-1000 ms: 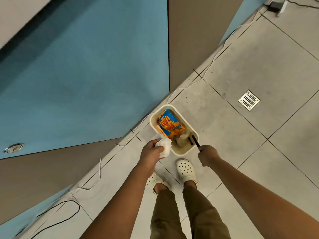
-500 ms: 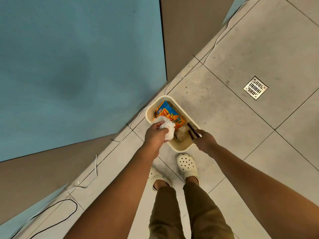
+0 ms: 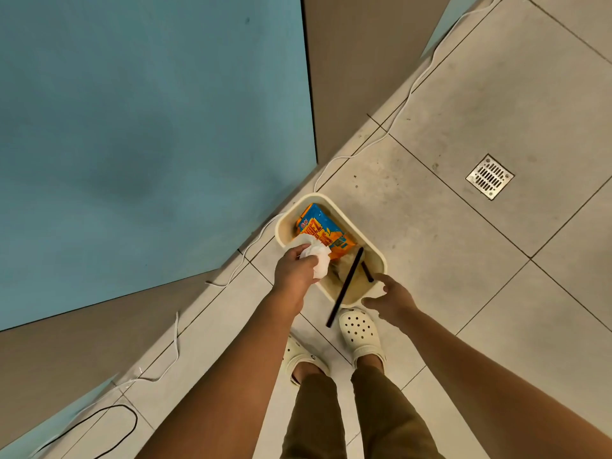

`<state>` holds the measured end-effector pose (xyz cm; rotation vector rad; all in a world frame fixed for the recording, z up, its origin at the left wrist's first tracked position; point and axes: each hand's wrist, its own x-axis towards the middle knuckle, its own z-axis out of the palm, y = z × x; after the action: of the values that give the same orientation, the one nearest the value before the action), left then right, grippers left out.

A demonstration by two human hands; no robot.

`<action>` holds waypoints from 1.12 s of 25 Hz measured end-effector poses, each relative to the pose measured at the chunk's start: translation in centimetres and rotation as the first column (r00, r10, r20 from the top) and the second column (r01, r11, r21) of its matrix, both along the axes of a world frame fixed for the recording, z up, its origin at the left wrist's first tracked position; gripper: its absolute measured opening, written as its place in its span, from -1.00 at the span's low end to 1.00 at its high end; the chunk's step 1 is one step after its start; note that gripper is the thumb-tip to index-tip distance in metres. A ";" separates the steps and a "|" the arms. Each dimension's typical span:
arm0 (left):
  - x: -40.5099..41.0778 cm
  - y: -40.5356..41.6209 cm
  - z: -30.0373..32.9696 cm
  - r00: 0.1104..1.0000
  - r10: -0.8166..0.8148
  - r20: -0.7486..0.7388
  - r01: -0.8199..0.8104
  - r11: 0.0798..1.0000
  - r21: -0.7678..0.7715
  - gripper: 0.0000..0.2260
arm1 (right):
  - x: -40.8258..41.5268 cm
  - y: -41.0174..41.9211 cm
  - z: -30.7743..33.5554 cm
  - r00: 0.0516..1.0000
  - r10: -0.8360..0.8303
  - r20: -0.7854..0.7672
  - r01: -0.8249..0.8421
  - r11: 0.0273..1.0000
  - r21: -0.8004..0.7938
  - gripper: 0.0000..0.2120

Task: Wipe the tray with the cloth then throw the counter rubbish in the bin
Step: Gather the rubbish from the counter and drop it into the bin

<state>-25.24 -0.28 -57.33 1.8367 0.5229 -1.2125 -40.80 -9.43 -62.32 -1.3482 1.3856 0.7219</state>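
Gripping crumpled tissue (image 3: 317,260) above bin (image 3: 285,226), left hand (image 3: 294,276).

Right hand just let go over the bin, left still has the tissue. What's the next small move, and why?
Probably open the left hand so the crumpled tissue drops. It is held right above the open bin, while the right hand is empty and the black stick is already falling in.

left hand (image 3: 293,274) gripping tissue (image 3: 318,256), over bin (image 3: 331,200)
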 end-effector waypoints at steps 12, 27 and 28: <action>1.1 0.6 -6.6 0.646 -0.713 0.272 0.642 0.701 0.311 -0.67 | 1.4 6.1 -3.3 0.947 0.314 -0.061 -0.316 0.890 -0.329 -0.46; 0.9 3.7 -5.9 0.500 -0.849 0.171 0.784 0.527 0.328 -0.69 | -1.3 2.7 -3.5 0.901 0.419 -0.115 -0.434 0.879 -0.196 -0.36; 0.9 4.3 -4.7 0.549 -0.821 0.158 0.762 0.569 0.308 -0.71 | -1.4 2.6 -2.6 0.896 0.430 -0.111 -0.443 0.877 -0.187 -0.38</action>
<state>-24.34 4.06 -62.05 2.5006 -0.4747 -1.4429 -42.17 -6.78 -64.89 -1.8542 1.2414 0.9439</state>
